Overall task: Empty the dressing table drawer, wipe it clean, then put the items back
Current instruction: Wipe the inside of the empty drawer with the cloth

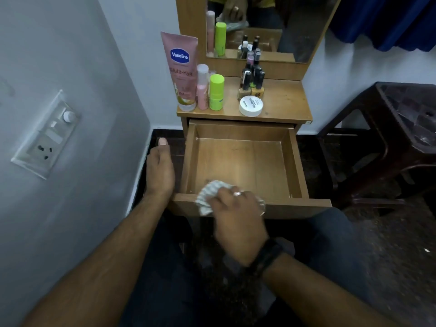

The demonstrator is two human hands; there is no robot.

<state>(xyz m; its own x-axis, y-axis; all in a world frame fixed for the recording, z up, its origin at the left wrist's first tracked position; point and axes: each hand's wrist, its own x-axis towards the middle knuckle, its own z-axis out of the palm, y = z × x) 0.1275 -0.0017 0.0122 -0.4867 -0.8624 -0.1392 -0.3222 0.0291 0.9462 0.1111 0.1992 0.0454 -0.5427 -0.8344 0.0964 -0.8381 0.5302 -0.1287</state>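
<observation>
The right hand (238, 213) curls its fingers round a crumpled striped cloth (208, 197), pressing it on the front edge of the pulled-out drawer (243, 166), whose long axis runs toward the person. The left hand (159, 171), fingers loosely extended, holds nothing beside the drawer's left wall. On the dressing table top (283, 100) stand one pink Vaseline tube (182, 72), one pink bottle (203, 87), one green bottle (217, 92), one white jar (251, 106) and clustered nail polish bottles (252, 80).
</observation>
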